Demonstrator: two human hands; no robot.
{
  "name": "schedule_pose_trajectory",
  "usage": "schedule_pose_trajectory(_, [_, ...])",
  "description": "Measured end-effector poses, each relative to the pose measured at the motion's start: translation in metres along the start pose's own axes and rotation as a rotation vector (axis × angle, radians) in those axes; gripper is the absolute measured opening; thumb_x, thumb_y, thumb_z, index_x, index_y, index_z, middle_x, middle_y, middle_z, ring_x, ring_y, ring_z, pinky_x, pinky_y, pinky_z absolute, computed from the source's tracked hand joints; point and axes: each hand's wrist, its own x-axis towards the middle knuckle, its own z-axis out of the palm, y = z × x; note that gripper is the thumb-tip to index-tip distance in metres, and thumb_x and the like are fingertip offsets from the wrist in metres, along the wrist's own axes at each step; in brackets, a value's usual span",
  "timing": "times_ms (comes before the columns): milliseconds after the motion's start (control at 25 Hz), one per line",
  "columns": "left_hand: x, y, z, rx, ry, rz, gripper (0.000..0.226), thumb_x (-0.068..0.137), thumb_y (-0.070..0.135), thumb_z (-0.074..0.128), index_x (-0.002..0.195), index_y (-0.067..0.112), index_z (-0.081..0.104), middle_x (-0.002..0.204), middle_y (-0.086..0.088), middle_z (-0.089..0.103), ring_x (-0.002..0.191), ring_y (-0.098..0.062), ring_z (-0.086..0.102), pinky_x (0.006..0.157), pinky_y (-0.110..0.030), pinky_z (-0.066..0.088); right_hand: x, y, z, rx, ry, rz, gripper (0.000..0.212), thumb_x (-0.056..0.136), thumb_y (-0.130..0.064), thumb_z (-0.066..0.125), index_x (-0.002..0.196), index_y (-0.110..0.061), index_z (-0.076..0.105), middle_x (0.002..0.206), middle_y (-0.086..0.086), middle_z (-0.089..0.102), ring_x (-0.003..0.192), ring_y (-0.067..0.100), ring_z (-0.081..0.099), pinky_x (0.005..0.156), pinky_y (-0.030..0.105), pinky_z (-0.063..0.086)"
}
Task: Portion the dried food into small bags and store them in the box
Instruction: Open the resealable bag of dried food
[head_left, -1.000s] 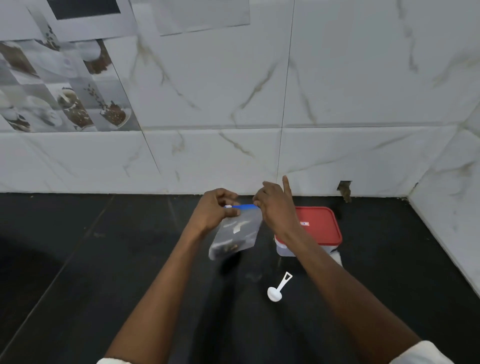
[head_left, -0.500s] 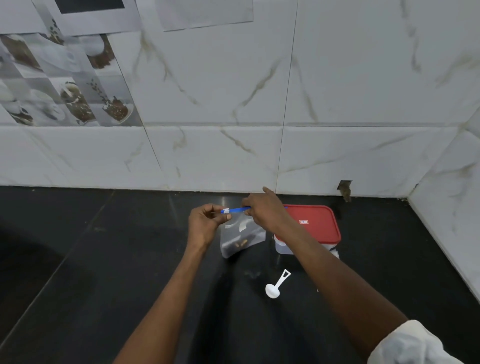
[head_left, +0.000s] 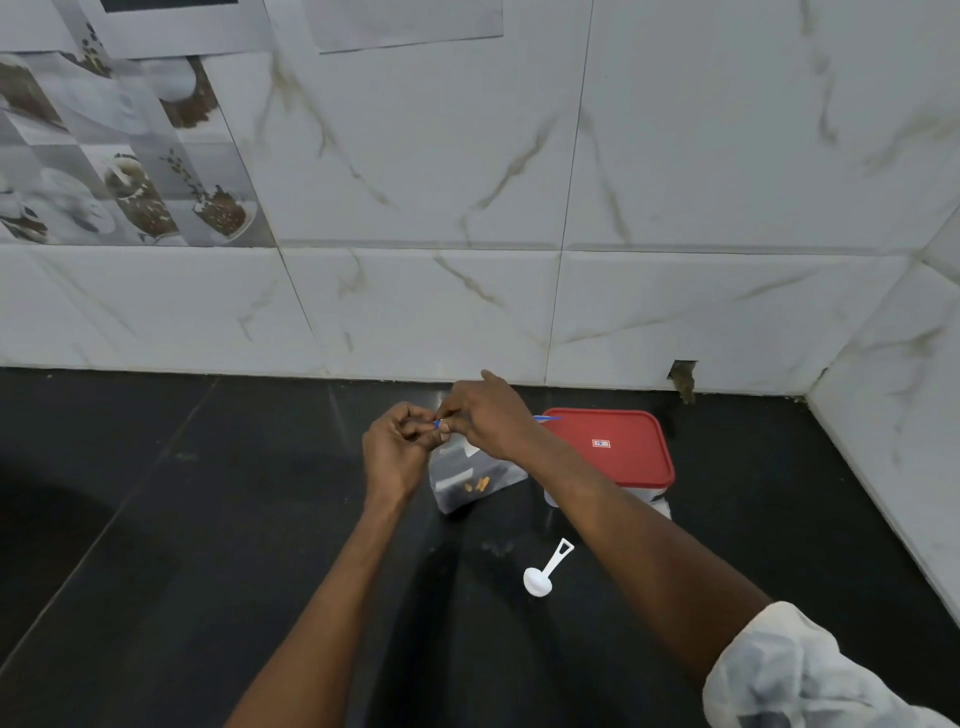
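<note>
Out over the middle of the black counter, we're holding the small bag up by its top edge, both hands bunched right together. Our left hand has its fingers curled in and pinching the left end of the blue zip strip. Our right hand pinches the same strip just beside it, thumb and fingers pressed together on the edge, with the index finger sticking out straight toward the wall. So the bag hangs directly below both sets of fingers, tilted a bit, with its lower corner toward us.

A few bits of orange-brown dried food sit near the bottom of the bag. The box with the red lid on is just to the right of the bag and behind our right forearm.

Stuff that's tough to make out:
- Most of the zip strip is covered by our hands; only a blue sliver between the fingers and the far end past the right wrist show.
- We can't tell whether the zip is sealed or open.
- We can't tell if the bag's bottom touches the counter or hangs just above it.
- Our right arm hides the box's front left corner.

A white scoop lies on the counter nearer us, apart from everything.
</note>
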Motion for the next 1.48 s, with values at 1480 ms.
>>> schedule_pose_trajectory(1480, [0.018,0.015,0.016,0.289,-0.094,-0.367,0.018,0.084,0.014,0.057,0.089,0.001,0.067,0.069,-0.014,0.073,0.053,-0.025,0.064,0.055,-0.029,0.055,-0.038,0.034,0.003,-0.198,0.127,0.404,0.016,0.094,-0.011,0.041,0.103,-0.010,0.055,0.097,0.010,0.061,0.081,0.033,0.060,0.062,0.033,0.036])
